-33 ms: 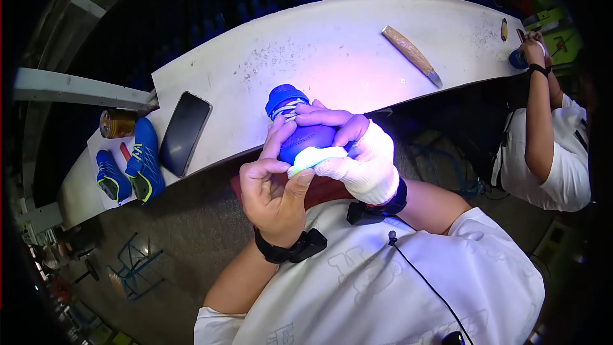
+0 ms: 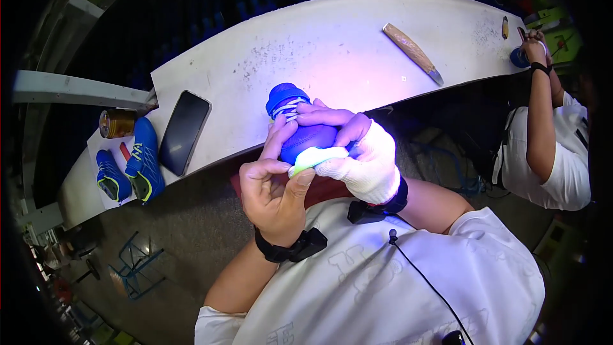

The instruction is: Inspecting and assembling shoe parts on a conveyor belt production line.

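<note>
A blue shoe (image 2: 309, 142) with white laces is held between both hands above the bench's near edge, its toe pointing away from me. My left hand (image 2: 276, 198), bare with a black band at the wrist, is closed on the shoe's near left side, thumb and forefinger pinching the pale, lime-green edge at its opening. My right hand (image 2: 364, 165) wears a white glove that leaves some fingers uncovered. Its fingers wrap over the shoe's right side, and its thumb presses the same glowing edge. Bright violet-white light falls on the shoe; the fingers hide much of it.
On the white bench (image 2: 223, 76) lie a wooden-handled knife (image 2: 412, 52) and a dark phone (image 2: 185, 133). Two small blue shoes (image 2: 142, 160) and a gold can (image 2: 117, 123) stand left. A co-worker's hands (image 2: 535, 51) are at the far right. Below left is a blue-framed stool (image 2: 133, 268).
</note>
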Demonstrator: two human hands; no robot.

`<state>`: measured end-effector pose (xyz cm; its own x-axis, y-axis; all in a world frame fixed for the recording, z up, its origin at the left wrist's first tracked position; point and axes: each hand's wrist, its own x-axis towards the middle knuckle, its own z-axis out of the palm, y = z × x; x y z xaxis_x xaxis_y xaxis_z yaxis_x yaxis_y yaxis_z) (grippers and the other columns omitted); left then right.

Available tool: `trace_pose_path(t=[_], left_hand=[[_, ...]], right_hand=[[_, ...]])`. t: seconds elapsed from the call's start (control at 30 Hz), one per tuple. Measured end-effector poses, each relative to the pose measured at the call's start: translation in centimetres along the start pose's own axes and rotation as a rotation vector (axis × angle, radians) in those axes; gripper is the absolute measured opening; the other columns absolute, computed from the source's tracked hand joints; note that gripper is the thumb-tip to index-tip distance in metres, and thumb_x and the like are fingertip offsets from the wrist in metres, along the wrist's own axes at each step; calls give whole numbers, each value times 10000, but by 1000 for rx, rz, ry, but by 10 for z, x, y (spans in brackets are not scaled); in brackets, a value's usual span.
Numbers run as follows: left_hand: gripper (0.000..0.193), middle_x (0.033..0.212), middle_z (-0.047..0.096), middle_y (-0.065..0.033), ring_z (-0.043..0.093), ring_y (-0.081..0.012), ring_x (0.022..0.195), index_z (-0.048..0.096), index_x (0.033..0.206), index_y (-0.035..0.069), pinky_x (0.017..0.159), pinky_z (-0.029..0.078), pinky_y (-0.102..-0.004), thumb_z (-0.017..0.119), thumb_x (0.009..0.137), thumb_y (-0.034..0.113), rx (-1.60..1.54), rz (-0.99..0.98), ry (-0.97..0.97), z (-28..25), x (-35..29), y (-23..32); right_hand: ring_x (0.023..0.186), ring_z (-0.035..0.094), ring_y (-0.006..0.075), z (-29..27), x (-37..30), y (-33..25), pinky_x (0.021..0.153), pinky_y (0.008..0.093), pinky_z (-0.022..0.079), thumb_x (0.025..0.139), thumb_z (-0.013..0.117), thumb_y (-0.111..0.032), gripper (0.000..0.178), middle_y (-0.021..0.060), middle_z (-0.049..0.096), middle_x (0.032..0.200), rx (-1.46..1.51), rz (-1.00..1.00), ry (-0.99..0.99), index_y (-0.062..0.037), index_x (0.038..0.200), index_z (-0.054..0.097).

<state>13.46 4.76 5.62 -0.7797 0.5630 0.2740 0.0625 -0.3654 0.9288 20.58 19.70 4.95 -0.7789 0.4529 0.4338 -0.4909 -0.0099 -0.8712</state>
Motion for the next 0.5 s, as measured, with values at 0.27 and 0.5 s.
trace_pose_path(t=[0.27, 0.5], left_hand=[[449, 1250, 615, -200, 571, -296, 1206, 527, 1287, 0, 1106, 429, -438, 742, 999, 268, 212, 51, -160, -19, 32, 18], [289, 1308, 606, -249, 563, -314, 1256, 600, 1131, 9, 1151, 401, -486, 491, 1094, 274, 331, -21, 13, -17, 32, 28]], right_hand=[[1262, 682, 370, -13, 19, -6, 1109, 522, 514, 794, 933, -143, 394, 249, 692, 1324, -156, -18, -127, -80, 836, 547], [942, 687, 246, -16, 12, 7, 793, 379, 567, 661, 1003, -283, 402, 148, 651, 1340, -500, 38, -143, -77, 781, 679]])
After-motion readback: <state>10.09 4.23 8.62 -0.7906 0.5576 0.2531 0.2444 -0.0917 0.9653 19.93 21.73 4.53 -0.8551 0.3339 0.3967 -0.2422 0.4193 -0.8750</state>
